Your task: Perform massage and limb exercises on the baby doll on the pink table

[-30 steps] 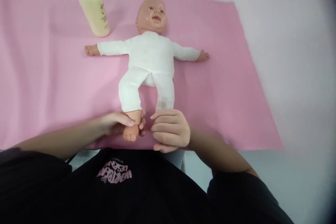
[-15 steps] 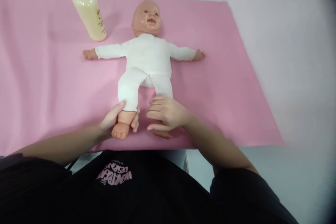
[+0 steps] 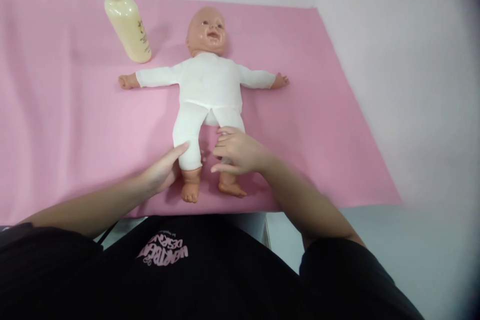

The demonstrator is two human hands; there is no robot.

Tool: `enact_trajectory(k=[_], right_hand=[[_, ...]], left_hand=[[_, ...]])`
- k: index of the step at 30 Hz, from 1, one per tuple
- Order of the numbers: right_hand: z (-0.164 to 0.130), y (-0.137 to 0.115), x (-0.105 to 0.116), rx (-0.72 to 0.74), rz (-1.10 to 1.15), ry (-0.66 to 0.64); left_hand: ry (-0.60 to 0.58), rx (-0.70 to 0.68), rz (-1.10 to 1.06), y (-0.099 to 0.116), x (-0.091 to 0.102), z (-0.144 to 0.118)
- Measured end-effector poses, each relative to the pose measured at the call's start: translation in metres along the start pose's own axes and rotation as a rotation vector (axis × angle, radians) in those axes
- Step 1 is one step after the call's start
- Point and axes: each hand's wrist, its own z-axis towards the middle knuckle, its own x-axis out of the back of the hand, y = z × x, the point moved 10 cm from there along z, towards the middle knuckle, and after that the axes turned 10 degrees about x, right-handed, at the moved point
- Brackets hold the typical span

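**Two hands on one doll's legs**

One view only, from the head camera. One doll (image 3: 208,85) in a white suit lies on its back on one pink mat (image 3: 67,110), head toward the far edge, arms spread out to both sides, feet near the near edge. Its two bare feet (image 3: 190,191) show below the suit legs, both resting on the mat.

Two bare hands work at the legs. The left hand (image 3: 163,170) is curled loosely around the outside of the leg on the picture's left, at the lower calf, thumb laid across the white cloth; the fingers behind the leg are hidden, so how firmly it grips cannot be told. The right hand (image 3: 238,152) lies over the other leg, fingers half bent and close together, covering the shin; whether it clasps the leg or only rests on it cannot be told.

One cream bottle (image 3: 125,17) with a pump top stands on the mat near the far edge, just beside the doll's head and outstretched arm.
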Motion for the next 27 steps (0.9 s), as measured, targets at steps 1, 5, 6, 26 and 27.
enact_trajectory(k=[1,5,6,26,27], right_hand=[[0.000,0.000,0.000,0.000,-0.005,0.007],[-0.001,0.001,0.004,0.002,-0.021,0.046],[-0.001,0.001,0.006,0.006,-0.023,0.063],[-0.016,0.007,0.044,-0.182,0.238,0.625],[-0.016,0.007,0.044,-0.192,0.267,0.649]], left_hand=[[0.028,-0.033,0.016,0.003,0.002,0.000],[0.171,-0.199,0.090,0.017,0.017,-0.004],[0.199,-0.249,0.140,0.021,0.019,-0.005],[-0.323,-0.973,1.453,0.008,-0.066,-0.058],[-0.327,-1.049,1.469,0.008,-0.068,-0.062]])
